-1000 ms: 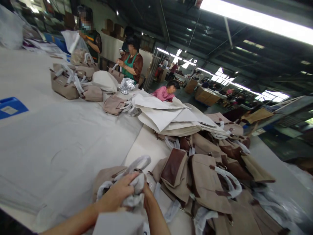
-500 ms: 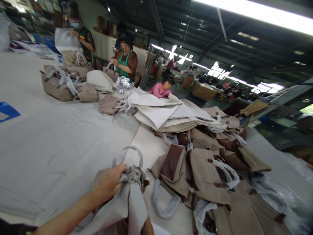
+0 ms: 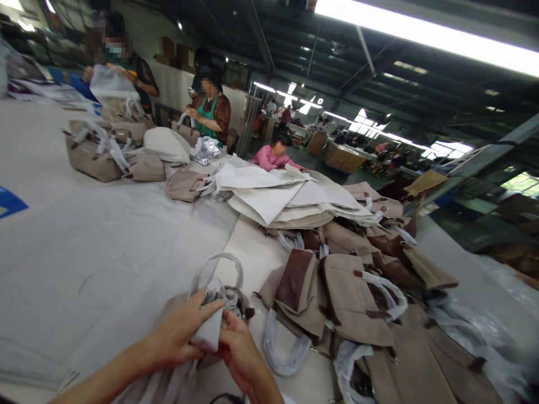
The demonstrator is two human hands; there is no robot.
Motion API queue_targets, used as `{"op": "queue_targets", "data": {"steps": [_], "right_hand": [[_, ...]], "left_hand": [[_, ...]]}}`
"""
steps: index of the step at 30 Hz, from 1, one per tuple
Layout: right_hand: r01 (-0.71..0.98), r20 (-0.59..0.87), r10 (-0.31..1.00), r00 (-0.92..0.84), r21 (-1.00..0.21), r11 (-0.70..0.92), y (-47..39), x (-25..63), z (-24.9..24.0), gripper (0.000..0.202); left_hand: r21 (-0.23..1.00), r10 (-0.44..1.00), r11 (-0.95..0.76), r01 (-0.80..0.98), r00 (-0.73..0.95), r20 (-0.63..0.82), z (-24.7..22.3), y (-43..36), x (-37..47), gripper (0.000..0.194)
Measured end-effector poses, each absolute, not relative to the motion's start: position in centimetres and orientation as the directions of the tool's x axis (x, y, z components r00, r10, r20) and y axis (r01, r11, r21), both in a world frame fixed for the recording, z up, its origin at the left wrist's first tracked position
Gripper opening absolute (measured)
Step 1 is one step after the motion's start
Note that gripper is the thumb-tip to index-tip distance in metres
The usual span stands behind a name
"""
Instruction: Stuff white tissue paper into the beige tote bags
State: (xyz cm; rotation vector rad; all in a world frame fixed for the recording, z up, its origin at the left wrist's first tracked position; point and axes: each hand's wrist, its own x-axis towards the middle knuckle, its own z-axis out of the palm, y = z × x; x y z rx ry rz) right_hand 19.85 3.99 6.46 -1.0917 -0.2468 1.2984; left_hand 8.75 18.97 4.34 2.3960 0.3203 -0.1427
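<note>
A taupe handbag (image 3: 174,306) lies on the table in front of me, its handle (image 3: 239,269) wrapped in clear film and standing up. Crumpled grey cloth (image 3: 227,294) bunches at its opening. Both hands are on a folded light grey cloth (image 3: 209,332) over the bag. My left hand (image 3: 179,331) is closed on its left side, thumb on top. On the right edge, the fingers of my right hand (image 3: 240,345) pinch the same cloth. The bag's lower part is hidden behind my hands and forearms.
Several taupe and brown handbags (image 3: 357,303) are heaped to the right. White sheets (image 3: 273,193) lie stacked beyond them. More bags (image 3: 95,157) stand at the far left, near a blue item (image 3: 10,202). Co-workers (image 3: 213,112) are across the table (image 3: 126,241).
My right hand has come into clear view and taken hold of the grey cloth. The long hanging cloth is now gathered and folded between both hands. The view has shifted slightly.
</note>
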Motion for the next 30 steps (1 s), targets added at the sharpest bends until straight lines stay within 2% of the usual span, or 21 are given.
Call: {"op": "queue_targets", "data": {"steps": [1,3,5,6,7,9,12,16,18,19,21,25,28,30], "right_hand": [[-0.602,-0.427,0.841,0.333,-0.783,-0.159,3.6,20.6,5.6,0.048],[-0.454,-0.460,0.752,0.472,-0.858,-0.240,2.4,22.5,3.5,0.041],[-0.185,-0.375,0.654,0.657,-0.921,-0.341,1.1,24.0,1.4,0.029],[-0.010,-0.284,0.660,0.696,-0.923,-0.385,0.5,24.6,0.6,0.023],[0.180,-0.190,0.718,0.670,-0.897,-0.405,0.0,24.8,-0.2,0.020],[0.509,-0.099,0.881,0.463,-0.784,-0.356,-0.4,24.6,-1.1,0.026],[0.732,-0.167,0.958,0.234,-0.618,-0.287,0.2,23.3,-1.4,0.063],[0.762,-0.351,0.868,0.352,-0.431,-0.484,2.2,22.3,-0.6,0.079],[0.723,-0.394,0.826,0.403,-0.416,-0.551,2.8,22.7,-0.2,0.086],[0.709,-0.386,0.834,0.394,-0.450,-0.543,2.8,23.0,-0.1,0.086],[0.691,-0.339,0.876,0.343,-0.541,-0.479,2.4,23.7,-0.2,0.072],[0.613,-0.137,0.951,0.276,-0.737,-0.284,0.3,23.9,-1.7,0.040],[0.502,0.058,0.957,0.285,-0.859,-0.098,-0.7,23.0,-3.1,0.039],[0.464,0.129,0.945,0.302,-0.886,-0.027,-0.9,22.4,-3.4,0.044]], "left_hand": [[0.609,0.211,-0.743,0.277,0.961,-0.179,4.1,18.5,9.0,0.083],[0.591,0.240,-0.751,0.297,0.955,-0.175,4.0,17.9,9.8,0.070],[0.579,0.256,-0.760,0.297,0.954,-0.153,4.2,17.9,10.6,0.066],[0.577,0.263,-0.761,0.298,0.954,-0.145,4.4,18.1,10.8,0.066],[0.576,0.265,-0.761,0.299,0.953,-0.144,4.6,18.4,11.0,0.066],[0.576,0.270,-0.758,0.308,0.951,-0.152,5.0,18.8,11.2,0.064],[0.567,0.297,-0.751,0.338,0.940,-0.168,5.1,19.3,11.4,0.063],[0.579,0.319,-0.728,0.367,0.929,-0.188,5.1,19.6,11.6,0.065],[0.583,0.319,-0.723,0.372,0.927,-0.197,5.3,19.8,11.7,0.066],[0.576,0.324,-0.724,0.380,0.924,-0.202,5.4,20.0,11.8,0.066],[0.531,0.363,-0.739,0.415,0.909,-0.206,5.9,20.3,11.9,0.064],[0.337,0.429,-0.814,0.473,0.881,-0.199,7.0,21.0,12.2,0.061],[0.226,0.390,-0.876,0.427,0.901,-0.189,7.6,21.0,12.5,0.058],[0.213,0.272,-0.927,0.309,0.944,-0.188,7.8,20.6,12.8,0.052]]}}
